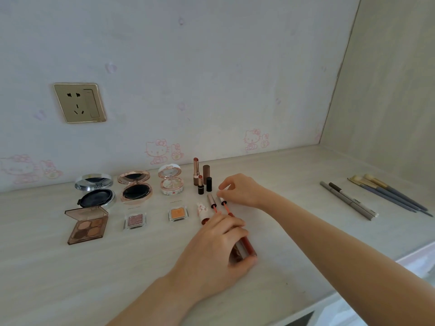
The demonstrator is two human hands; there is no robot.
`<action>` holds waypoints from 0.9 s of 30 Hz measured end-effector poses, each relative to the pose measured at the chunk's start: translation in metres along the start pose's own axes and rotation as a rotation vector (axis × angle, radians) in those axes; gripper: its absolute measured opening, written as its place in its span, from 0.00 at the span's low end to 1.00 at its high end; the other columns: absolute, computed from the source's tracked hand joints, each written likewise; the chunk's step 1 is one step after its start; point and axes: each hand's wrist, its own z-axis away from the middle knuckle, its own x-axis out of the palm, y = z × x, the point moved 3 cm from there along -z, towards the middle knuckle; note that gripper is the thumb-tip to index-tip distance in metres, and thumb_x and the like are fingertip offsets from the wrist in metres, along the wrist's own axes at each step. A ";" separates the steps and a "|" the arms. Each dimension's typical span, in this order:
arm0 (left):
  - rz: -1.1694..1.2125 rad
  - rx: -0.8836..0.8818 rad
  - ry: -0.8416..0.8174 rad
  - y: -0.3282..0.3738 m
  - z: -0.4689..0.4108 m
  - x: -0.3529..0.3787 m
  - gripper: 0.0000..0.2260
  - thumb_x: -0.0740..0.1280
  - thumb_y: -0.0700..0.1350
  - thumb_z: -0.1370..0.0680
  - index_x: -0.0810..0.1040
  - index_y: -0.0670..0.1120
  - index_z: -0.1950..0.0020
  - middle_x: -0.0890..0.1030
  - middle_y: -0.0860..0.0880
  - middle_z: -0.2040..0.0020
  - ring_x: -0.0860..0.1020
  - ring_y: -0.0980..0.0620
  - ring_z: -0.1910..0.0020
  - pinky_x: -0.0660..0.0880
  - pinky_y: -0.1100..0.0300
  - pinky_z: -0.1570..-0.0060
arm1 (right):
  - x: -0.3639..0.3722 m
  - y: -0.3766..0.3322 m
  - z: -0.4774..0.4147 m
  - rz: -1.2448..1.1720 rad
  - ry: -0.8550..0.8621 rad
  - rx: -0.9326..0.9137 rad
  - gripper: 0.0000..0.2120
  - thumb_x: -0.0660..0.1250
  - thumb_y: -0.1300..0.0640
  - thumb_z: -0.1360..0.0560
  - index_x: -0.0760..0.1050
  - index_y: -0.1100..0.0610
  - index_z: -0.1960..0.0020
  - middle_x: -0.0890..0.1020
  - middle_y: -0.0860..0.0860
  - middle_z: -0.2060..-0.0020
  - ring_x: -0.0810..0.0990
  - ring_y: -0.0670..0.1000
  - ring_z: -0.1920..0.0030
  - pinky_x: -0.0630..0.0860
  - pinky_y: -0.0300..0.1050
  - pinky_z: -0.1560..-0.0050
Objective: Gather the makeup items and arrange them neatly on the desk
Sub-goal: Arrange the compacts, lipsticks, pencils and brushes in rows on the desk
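Fingers (226, 184) of the right hand (242, 190) pinch the silver cap of a lip gloss wand (223, 202) at centre frame. Just below, the left hand (219, 243) curls round the reddish gloss tubes (246, 247) lying on the desk (141, 267). Both look light, stiff and slick, apt to roll, so cap and mid-tube seem the surest holds.

Matt pale wood-grain desk (294, 175); glossy silver compact (94, 187); clear plastic eyeshadow case (135, 221).
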 end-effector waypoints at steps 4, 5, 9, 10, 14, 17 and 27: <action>-0.034 -0.012 0.012 0.002 0.001 -0.003 0.21 0.63 0.63 0.27 0.80 0.52 0.42 0.76 0.59 0.39 0.69 0.61 0.37 0.68 0.62 0.35 | -0.018 0.005 0.020 0.016 0.055 -0.016 0.14 0.64 0.51 0.23 0.78 0.55 0.41 0.80 0.52 0.43 0.76 0.50 0.45 0.70 0.39 0.49; -0.037 -0.012 0.008 0.001 0.001 -0.004 0.21 0.63 0.63 0.27 0.80 0.52 0.42 0.76 0.59 0.40 0.70 0.61 0.37 0.69 0.62 0.36 | -0.024 0.008 0.027 0.028 0.068 -0.018 0.14 0.63 0.51 0.23 0.78 0.55 0.40 0.80 0.51 0.43 0.77 0.50 0.44 0.69 0.39 0.49; 0.026 -0.053 0.020 0.005 -0.007 -0.009 0.22 0.60 0.64 0.26 0.80 0.53 0.42 0.76 0.62 0.40 0.69 0.64 0.36 0.66 0.67 0.36 | -0.050 0.028 0.062 0.098 0.128 -0.022 0.13 0.63 0.52 0.23 0.78 0.53 0.41 0.82 0.49 0.46 0.78 0.48 0.45 0.71 0.37 0.46; 0.055 -0.068 0.031 0.007 -0.011 -0.011 0.21 0.59 0.63 0.26 0.81 0.53 0.42 0.76 0.62 0.41 0.68 0.65 0.37 0.65 0.70 0.37 | -0.057 0.034 0.072 0.113 0.141 -0.026 0.13 0.63 0.52 0.22 0.78 0.53 0.41 0.82 0.48 0.47 0.78 0.47 0.45 0.71 0.37 0.45; 0.099 -0.047 0.008 0.020 -0.036 -0.009 0.11 0.64 0.50 0.22 0.81 0.50 0.43 0.79 0.60 0.45 0.70 0.65 0.40 0.65 0.70 0.39 | -0.079 0.065 0.107 0.170 0.223 -0.026 0.11 0.63 0.53 0.22 0.78 0.53 0.42 0.82 0.47 0.49 0.79 0.45 0.46 0.72 0.36 0.47; 0.116 -0.045 -0.036 0.030 -0.062 0.006 0.10 0.64 0.47 0.22 0.80 0.50 0.42 0.79 0.59 0.45 0.70 0.63 0.40 0.68 0.63 0.38 | -0.091 0.088 0.128 0.239 0.260 0.003 0.12 0.62 0.51 0.22 0.78 0.50 0.41 0.81 0.44 0.48 0.78 0.43 0.46 0.73 0.37 0.45; 0.149 -0.120 -0.267 0.059 -0.164 0.089 0.13 0.62 0.44 0.22 0.78 0.47 0.38 0.79 0.51 0.39 0.72 0.51 0.36 0.69 0.57 0.37 | -0.124 0.150 0.162 0.354 0.475 0.096 0.13 0.62 0.54 0.22 0.75 0.53 0.38 0.78 0.49 0.46 0.74 0.50 0.45 0.67 0.38 0.48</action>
